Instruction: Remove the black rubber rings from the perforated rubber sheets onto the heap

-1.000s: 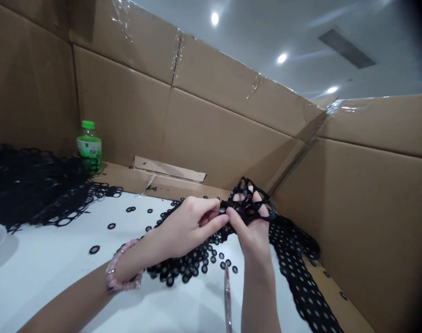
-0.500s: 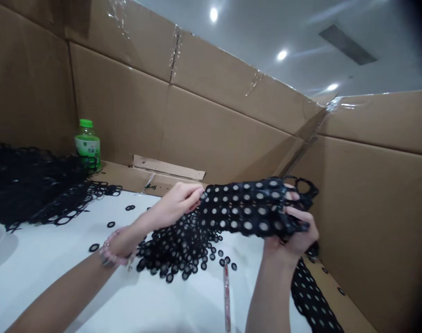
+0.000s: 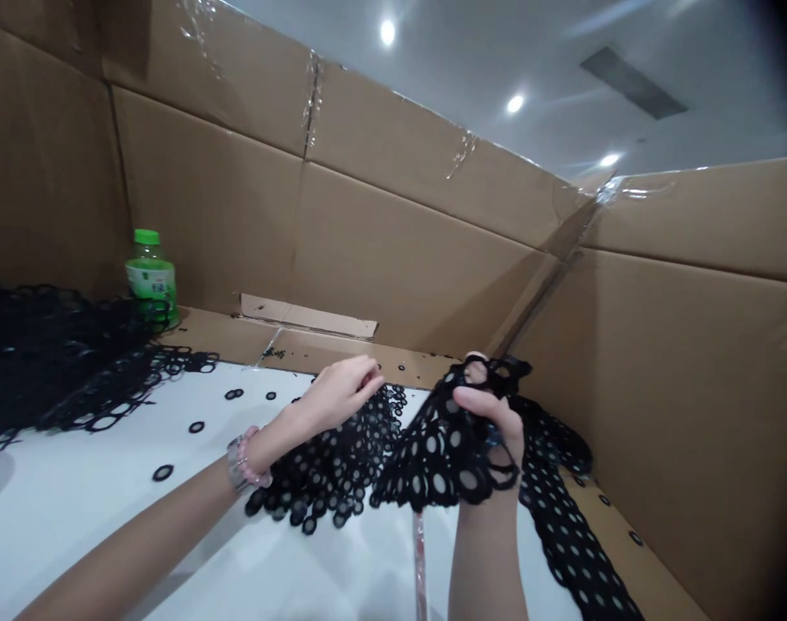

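My right hand (image 3: 496,414) is wrapped round a black perforated sheet (image 3: 432,457) with pale discs in its rows of round holes, some holes near the hand open. The sheet hangs down to the left in folds. My left hand (image 3: 345,388), with a pink bead bracelet at the wrist, hovers apart from the sheet with its fingers curled together. Whether anything small is in those fingers is hidden. Beneath and beside it spreads a heap of small black rings with pale centres (image 3: 328,474) on the white table (image 3: 225,561).
A dark tangle of emptied perforated strips (image 3: 50,362) lies at the left, near a green-capped bottle (image 3: 151,280). Another dotted strip (image 3: 580,543) runs along the right edge. A thin clear-wrapped stick (image 3: 420,561) lies in front. Cardboard walls (image 3: 406,250) enclose the table.
The sheet was stretched flat between both hands. Its left end has come away from my left hand and dropped, while my right hand has moved left and slightly down with it.
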`<state>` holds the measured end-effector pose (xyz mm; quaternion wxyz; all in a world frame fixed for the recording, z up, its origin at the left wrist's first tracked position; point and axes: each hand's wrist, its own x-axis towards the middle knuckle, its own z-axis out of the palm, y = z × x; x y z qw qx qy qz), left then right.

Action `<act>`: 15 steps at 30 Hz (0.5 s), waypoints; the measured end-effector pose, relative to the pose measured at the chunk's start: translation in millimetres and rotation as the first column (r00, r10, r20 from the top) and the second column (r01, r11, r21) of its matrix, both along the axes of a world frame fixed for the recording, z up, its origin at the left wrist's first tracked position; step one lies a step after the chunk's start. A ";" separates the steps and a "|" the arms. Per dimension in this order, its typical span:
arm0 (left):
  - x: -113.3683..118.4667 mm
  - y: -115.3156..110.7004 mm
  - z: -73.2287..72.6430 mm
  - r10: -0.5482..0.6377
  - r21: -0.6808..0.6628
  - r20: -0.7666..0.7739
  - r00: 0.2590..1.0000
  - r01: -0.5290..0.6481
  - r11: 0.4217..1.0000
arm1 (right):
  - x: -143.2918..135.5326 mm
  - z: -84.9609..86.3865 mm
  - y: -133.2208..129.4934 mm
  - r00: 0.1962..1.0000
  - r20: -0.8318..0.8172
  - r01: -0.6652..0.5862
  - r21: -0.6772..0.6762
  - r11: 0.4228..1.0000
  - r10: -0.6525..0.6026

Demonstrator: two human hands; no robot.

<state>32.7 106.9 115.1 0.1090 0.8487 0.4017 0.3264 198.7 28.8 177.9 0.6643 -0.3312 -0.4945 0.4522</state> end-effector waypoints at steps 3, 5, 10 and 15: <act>-6.5 -29.5 30.3 -0.153 0.135 0.329 0.932 0.114 0.984 | -14.0 -5.3 4.9 0.980 0.012 -0.200 -0.067 0.978 0.201; -9.8 -44.6 41.1 -0.239 0.138 0.374 0.896 0.202 0.970 | -25.1 -8.9 7.9 0.941 0.009 -0.337 -0.086 0.937 0.339; -13.6 -52.2 46.4 -0.347 0.003 0.355 0.868 0.370 0.929 | -38.6 -11.6 10.8 0.873 -0.090 -0.486 -0.092 0.869 0.479; -9.3 -53.7 44.9 -0.321 0.016 0.356 0.878 0.338 0.941 | -38.0 -14.9 10.3 0.904 -0.194 -0.408 -0.118 0.905 0.382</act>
